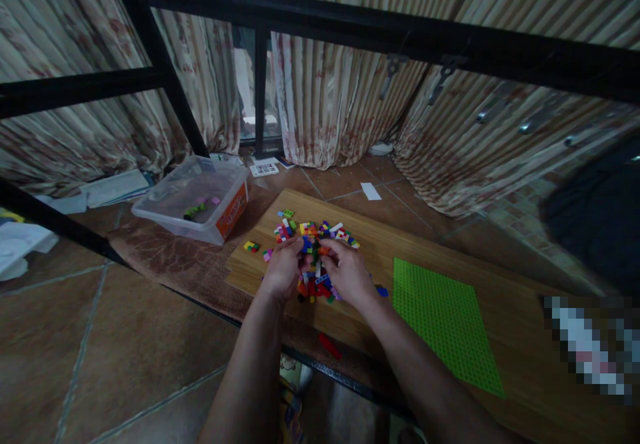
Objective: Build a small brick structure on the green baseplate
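Low wooden board lay on a brown mat over terracotta floor tiles; striped, faded curtains hung behind a black metal frame. A clear plastic bin with a few bricks inside sat to the left of the board, papers beyond it. A green baseplate lay flat on the board's right part. Pile of small bricks, mixed red, blue, yellow, white and green, sat near the board's far left end. Left hand and right hand both rested in the pile, fingers curled down among the pieces; whether either gripped a brick could not be told. One red brick lay apart near the front edge.
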The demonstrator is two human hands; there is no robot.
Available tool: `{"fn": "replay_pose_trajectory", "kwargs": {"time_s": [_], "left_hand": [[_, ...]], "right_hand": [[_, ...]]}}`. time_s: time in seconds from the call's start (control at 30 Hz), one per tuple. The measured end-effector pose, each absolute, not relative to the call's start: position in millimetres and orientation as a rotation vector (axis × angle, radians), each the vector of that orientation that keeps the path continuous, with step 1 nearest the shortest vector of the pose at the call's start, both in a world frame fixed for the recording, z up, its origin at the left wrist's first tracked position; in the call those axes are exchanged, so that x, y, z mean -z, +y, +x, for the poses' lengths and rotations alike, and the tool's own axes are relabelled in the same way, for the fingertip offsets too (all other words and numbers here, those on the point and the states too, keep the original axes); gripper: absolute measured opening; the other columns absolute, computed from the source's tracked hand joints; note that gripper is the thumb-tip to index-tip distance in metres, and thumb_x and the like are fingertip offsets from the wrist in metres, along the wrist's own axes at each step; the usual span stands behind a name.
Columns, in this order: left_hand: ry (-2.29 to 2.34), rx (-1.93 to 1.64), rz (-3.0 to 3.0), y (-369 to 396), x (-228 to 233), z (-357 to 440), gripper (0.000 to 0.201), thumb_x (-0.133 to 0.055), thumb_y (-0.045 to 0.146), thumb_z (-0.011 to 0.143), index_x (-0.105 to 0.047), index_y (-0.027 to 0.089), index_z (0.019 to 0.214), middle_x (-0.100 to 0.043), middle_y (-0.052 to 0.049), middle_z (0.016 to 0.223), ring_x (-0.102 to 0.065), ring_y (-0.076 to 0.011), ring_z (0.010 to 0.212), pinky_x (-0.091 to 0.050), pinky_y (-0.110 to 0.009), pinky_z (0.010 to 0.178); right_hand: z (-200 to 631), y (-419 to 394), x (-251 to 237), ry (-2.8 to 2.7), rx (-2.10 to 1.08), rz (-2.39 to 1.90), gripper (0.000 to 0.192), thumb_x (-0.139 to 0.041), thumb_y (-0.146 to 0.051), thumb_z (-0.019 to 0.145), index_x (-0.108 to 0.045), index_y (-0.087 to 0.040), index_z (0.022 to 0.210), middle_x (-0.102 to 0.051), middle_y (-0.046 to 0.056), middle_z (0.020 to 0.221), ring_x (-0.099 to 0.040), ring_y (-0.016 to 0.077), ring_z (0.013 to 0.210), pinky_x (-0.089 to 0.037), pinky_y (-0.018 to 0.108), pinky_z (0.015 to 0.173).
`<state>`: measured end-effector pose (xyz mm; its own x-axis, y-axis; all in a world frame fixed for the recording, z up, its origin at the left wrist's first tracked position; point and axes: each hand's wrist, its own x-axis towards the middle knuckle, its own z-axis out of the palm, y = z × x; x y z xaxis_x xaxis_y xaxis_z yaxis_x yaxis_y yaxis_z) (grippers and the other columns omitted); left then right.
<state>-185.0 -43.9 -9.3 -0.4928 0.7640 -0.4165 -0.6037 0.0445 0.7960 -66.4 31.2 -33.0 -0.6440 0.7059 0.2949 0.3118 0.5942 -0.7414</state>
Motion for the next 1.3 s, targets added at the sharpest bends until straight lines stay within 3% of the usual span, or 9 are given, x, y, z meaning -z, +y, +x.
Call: {"fn": "replay_pose_trajectory", "kwargs": {"time_s": [0.2, 0.37, 0.5, 0.67, 0.8, 0.93, 1.07, 1.2, 1.3], "left_hand": [[1.261, -1.696, 0.266, -42, 14, -181, 0.019, -0.07, 0.029, 0.07, -0.063, 0.013, 0.077, -0.05, 0.005, 0.056, -0.039, -0.0031, 0.044, -0.027, -0.015, 0.041], [1.233, -1.683, 0.364, -42, 19, -180, 0.036, -0.076, 0.045, 0.066, -0.064, 0.013, 0.078, -0.05, 0.005, 0.056, -0.04, -0.0028, 0.045, -0.029, -0.015, 0.042], [1.217, -1.678, 0.372, -44, 17, -182, 0.041, -0.08, 0.045, 0.06, -0.066, 0.012, 0.08, -0.057, 0.003, 0.062, -0.047, -0.004, 0.05, -0.036, -0.016, 0.047], [1.224, -1.721, 0.39, -44, 16, -183, 0.04, -0.081, 0.045, 0.057, -0.067, 0.011, 0.072, -0.056, 0.003, 0.059, -0.044, -0.0042, 0.049, -0.034, -0.017, 0.047], [1.331, -1.716, 0.489, -43, 20, -186, 0.032, -0.076, 0.043, 0.063, -0.068, 0.013, 0.072, -0.058, 0.003, 0.061, -0.044, -0.0053, 0.05, -0.035, -0.018, 0.05], [1.701, -1.682, 0.67, -44, 28, -195, 0.023, -0.066, 0.038, 0.073, -0.07, 0.015, 0.076, -0.061, 0.002, 0.062, -0.049, -0.0093, 0.055, -0.037, -0.02, 0.055], [2.063, -1.44, 0.884, -47, 32, -198, 0.017, -0.066, 0.027, 0.072, -0.073, 0.019, 0.085, -0.069, -0.002, 0.075, -0.06, -0.0156, 0.069, -0.043, -0.024, 0.066], [2.296, -1.161, 1.055, -47, 29, -193, 0.02, -0.063, 0.023, 0.073, -0.073, 0.021, 0.09, -0.071, -0.003, 0.079, -0.062, -0.018, 0.073, -0.044, -0.026, 0.071], [2.353, -1.121, 1.08, -46, 27, -190, 0.022, -0.062, 0.025, 0.075, -0.073, 0.021, 0.094, -0.072, -0.005, 0.088, -0.064, -0.0198, 0.079, -0.045, -0.027, 0.074]], "right_hand": [[-71, 26, 16, -2.116, -1.139, -0.745, 0.034, -0.064, -0.026, 0.079, -0.064, -0.023, 0.112, -0.069, 0.003, 0.099, -0.064, 0.015, 0.081, -0.052, 0.029, 0.075], [-75, 20, 14, -2.047, -1.044, -0.735, 0.025, -0.067, -0.023, 0.075, -0.07, -0.021, 0.101, -0.066, 0.002, 0.088, -0.06, 0.0135, 0.071, -0.051, 0.027, 0.069], [-74, 17, 16, -2.009, -1.08, -0.685, 0.021, -0.068, -0.023, 0.076, -0.071, -0.02, 0.096, -0.063, 0.001, 0.083, -0.059, 0.0129, 0.067, -0.05, 0.026, 0.065], [-73, 18, 21, -1.887, -1.219, -0.719, 0.015, -0.069, -0.029, 0.074, -0.069, -0.019, 0.086, -0.066, 0.001, 0.077, -0.06, 0.0136, 0.066, -0.051, 0.026, 0.064], [-72, 23, 31, -1.805, -1.329, -0.757, 0.015, -0.066, -0.033, 0.077, -0.069, -0.02, 0.085, -0.068, 0.001, 0.075, -0.062, 0.0147, 0.064, -0.051, 0.027, 0.061], [-71, 29, 37, -2.01, -1.059, -0.816, 0.01, -0.065, -0.026, 0.077, -0.07, -0.021, 0.084, -0.068, 0.001, 0.079, -0.061, 0.0144, 0.066, -0.05, 0.028, 0.066], [-75, 36, 32, -2.319, -0.745, -0.823, 0.01, -0.066, -0.016, 0.075, -0.071, -0.023, 0.082, -0.065, 0.001, 0.081, -0.059, 0.0146, 0.07, -0.047, 0.028, 0.072], [-69, 37, 21, -2.336, -0.701, -0.832, 0.015, -0.067, -0.017, 0.076, -0.071, -0.023, 0.089, -0.065, 0.002, 0.092, -0.06, 0.015, 0.076, -0.047, 0.028, 0.073], [-44, 19, 12, -2.254, -0.752, -0.838, 0.011, -0.06, -0.02, 0.084, -0.07, -0.022, 0.086, -0.066, 0.002, 0.089, -0.062, 0.0158, 0.079, -0.047, 0.028, 0.074]]}}
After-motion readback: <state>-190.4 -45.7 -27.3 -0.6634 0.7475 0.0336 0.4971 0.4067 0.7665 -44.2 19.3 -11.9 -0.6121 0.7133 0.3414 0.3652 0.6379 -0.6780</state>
